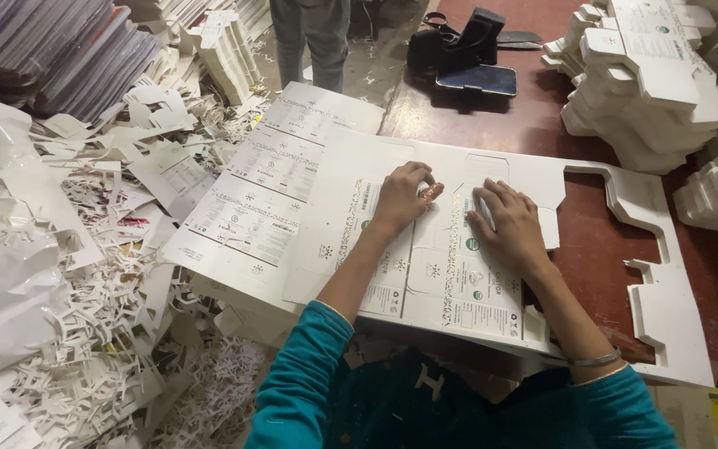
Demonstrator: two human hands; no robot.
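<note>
Your fingers point(425, 185) of the left hand point(402, 198) curl down, and the right hand point(506, 224) presses flat, both on the printed white carton sheet point(425, 274) lying on the table point(533, 125). Beyond the sheet stand stacks of white die-cut blanks point(641, 75); left of it, paper scrap point(85, 274).

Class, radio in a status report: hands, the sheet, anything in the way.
Left hand fisted, pressing on printed card sheet. Right hand flat on it. Cut box stack at far right, apart. Scrap heap to the left.
</note>
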